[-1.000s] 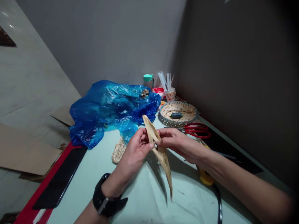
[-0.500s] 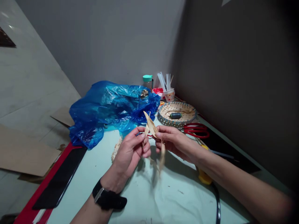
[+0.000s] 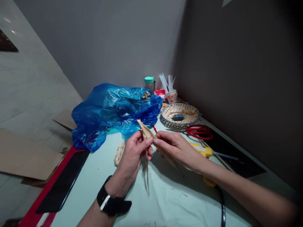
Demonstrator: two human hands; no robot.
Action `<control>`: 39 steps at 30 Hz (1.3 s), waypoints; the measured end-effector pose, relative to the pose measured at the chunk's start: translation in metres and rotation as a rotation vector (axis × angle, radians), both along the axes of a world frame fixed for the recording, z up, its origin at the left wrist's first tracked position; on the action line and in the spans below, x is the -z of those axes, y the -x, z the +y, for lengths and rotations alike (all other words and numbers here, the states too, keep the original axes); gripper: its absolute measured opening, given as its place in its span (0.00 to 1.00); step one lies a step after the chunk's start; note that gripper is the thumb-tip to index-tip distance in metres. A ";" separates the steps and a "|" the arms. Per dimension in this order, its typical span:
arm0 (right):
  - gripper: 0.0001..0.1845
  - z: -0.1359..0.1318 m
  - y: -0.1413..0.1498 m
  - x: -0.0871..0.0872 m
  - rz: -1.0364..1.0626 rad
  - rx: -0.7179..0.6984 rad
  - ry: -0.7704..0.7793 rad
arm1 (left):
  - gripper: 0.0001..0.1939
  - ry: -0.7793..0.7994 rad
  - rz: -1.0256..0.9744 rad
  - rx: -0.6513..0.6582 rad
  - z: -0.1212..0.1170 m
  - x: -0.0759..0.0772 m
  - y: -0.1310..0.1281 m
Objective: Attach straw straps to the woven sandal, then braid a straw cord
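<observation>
Between my two hands is a dry, tan strip that looks like corn husk (image 3: 146,130), its pointed end up and its tails hanging down. My left hand (image 3: 135,149) pinches it between thumb and fingers; a black band (image 3: 113,201) is on that wrist. My right hand (image 3: 174,146) grips the same husk from the other side, with its thumb close to the left thumb. Behind the fingers a short red cord (image 3: 155,129) shows. A braided pale bundle (image 3: 120,153) lies beside my left hand, partly covered by it.
A blue plastic bag (image 3: 113,107) lies at the back left. A woven basket (image 3: 193,118) holds a dark thread spool (image 3: 178,117). Red-handled scissors (image 3: 200,131) and a yellow glue gun (image 3: 201,149) lie at right. Behind stand a cup of white sticks (image 3: 172,96) and a green-lidded jar (image 3: 149,80).
The husk has folded closer together and its tip leans further left. My hands have come together, and the swinging tail now lies out under my right hand.
</observation>
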State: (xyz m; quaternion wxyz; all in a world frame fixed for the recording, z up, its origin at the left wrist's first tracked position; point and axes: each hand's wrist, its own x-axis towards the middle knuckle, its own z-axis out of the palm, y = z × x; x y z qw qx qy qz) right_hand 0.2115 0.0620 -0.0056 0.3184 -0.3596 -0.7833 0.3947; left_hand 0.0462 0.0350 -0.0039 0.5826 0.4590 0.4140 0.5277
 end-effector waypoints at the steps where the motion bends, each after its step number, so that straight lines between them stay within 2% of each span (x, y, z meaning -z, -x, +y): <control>1: 0.19 0.000 0.000 0.000 -0.035 0.002 -0.054 | 0.06 -0.007 0.007 -0.018 -0.001 0.001 -0.001; 4: 0.16 0.000 0.001 -0.001 -0.059 0.033 -0.135 | 0.06 -0.017 0.046 -0.064 -0.001 0.003 -0.002; 8: 0.09 0.002 0.003 0.001 0.031 0.089 -0.128 | 0.07 -0.026 0.098 -0.121 0.000 0.004 -0.003; 12: 0.08 0.003 0.004 0.005 0.096 0.053 -0.052 | 0.09 -0.025 0.134 -0.144 0.000 0.003 -0.005; 22: 0.09 0.007 0.006 0.008 0.234 0.001 0.222 | 0.10 -0.007 0.187 -0.100 -0.001 -0.001 -0.004; 29: 0.11 0.010 0.006 0.011 0.266 -0.046 0.280 | 0.10 0.005 0.205 -0.119 0.002 0.001 -0.003; 34: 0.10 0.011 0.007 0.013 0.211 0.030 0.253 | 0.09 0.000 0.242 -0.130 0.004 0.005 -0.002; 39: 0.09 0.012 0.008 0.011 0.255 0.025 0.319 | 0.07 -0.019 0.296 -0.136 0.003 0.007 -0.003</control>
